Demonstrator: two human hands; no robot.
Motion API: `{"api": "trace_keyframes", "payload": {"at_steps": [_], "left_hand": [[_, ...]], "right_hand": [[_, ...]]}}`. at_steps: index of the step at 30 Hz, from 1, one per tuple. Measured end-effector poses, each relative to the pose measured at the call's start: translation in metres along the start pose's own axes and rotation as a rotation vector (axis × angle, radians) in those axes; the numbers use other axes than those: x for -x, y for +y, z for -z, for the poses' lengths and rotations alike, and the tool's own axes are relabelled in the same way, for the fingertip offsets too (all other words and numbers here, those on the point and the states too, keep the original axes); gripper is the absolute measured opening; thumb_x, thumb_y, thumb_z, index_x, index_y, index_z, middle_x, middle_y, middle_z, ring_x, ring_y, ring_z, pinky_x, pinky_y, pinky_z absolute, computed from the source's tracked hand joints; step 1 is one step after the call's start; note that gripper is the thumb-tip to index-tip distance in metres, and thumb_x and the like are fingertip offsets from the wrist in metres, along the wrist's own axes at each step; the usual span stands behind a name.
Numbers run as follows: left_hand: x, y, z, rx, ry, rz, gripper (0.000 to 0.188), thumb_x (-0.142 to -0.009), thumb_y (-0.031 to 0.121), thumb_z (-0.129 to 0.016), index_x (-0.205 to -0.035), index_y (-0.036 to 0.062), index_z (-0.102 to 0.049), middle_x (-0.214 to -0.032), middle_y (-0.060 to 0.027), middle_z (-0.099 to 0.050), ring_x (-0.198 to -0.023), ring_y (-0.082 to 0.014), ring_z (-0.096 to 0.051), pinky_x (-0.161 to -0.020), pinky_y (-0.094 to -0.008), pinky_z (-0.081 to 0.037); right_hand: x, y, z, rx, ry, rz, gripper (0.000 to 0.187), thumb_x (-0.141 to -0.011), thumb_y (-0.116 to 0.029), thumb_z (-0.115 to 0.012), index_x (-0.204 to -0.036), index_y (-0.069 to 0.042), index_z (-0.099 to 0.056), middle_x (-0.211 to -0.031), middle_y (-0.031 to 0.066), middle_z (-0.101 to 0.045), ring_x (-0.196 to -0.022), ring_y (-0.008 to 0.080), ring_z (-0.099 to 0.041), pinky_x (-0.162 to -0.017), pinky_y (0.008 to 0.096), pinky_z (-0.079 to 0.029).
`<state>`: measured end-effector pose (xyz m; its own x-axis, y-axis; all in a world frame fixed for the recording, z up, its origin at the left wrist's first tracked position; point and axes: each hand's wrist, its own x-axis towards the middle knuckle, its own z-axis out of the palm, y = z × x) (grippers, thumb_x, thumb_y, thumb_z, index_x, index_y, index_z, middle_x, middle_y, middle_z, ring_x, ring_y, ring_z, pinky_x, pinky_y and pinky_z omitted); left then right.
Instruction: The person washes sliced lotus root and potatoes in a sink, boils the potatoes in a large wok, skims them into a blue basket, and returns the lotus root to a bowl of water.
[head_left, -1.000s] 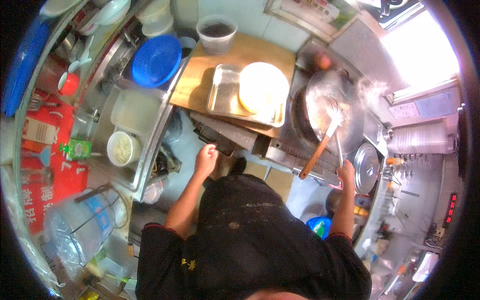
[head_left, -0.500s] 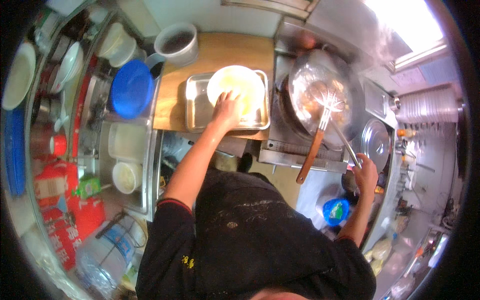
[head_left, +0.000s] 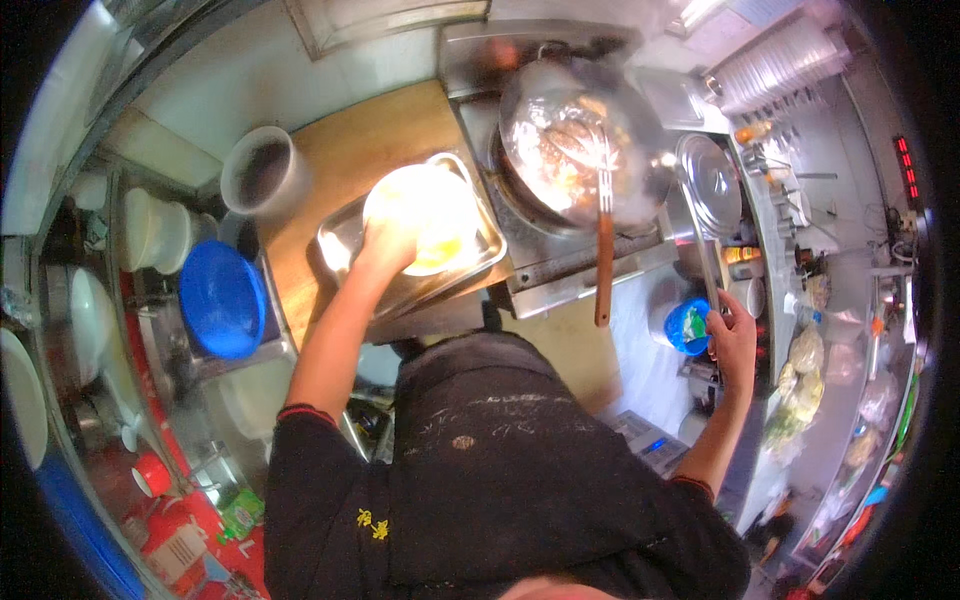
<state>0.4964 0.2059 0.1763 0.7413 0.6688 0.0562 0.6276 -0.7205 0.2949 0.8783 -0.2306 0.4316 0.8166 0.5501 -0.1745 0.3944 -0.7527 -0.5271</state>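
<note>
My left hand meets a glare-lit bowl, its fingers too washed out to tell apart or together; the bowl sits in a metal tray on the wooden worktop. My right hand has its fingers wrapped round a long metal utensil beside the wok.

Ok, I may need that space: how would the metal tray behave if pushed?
The metal tray would probably stay stiff, given its raised metal rim. It may feel heavy for its size, since the bright bowl sits in it, though glare hides how full that is. On the flat wooden board it should slide rather than roll.
</note>
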Motion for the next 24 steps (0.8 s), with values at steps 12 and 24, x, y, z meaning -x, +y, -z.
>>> {"api": "trace_keyframes", "payload": {"at_steps": [12, 24], "left_hand": [[0.083, 0.002, 0.012, 0.393, 0.391, 0.256, 0.084, -0.094, 0.012, -0.065, -0.164, -0.0011, -0.021, -0.157, -0.0335, -0.038, -0.146, -0.0482, -0.039, -0.123, -0.0542, -0.032], [0.084, -0.003, -0.022, 0.634, 0.238, 0.459, 0.090, -0.097, 0.020, -0.060, -0.168, 0.0111, -0.006, -0.150, -0.0285, -0.049, -0.113, -0.0494, -0.065, -0.092, -0.0565, -0.057]], "right_hand": [[0.121, -0.170, -0.152, -0.054, -0.346, 0.322, 0.049, -0.098, -0.010, -0.068, -0.146, -0.015, -0.059, -0.103, 0.0166, -0.076, -0.090, 0.0307, -0.073, -0.080, 0.0404, -0.056], [0.109, -0.226, -0.274, 0.663, -0.425, 0.403, 0.043, -0.103, -0.017, -0.053, -0.145, -0.008, -0.050, -0.085, 0.0213, -0.070, -0.080, 0.0432, -0.070, -0.071, 0.0564, -0.054]]}}
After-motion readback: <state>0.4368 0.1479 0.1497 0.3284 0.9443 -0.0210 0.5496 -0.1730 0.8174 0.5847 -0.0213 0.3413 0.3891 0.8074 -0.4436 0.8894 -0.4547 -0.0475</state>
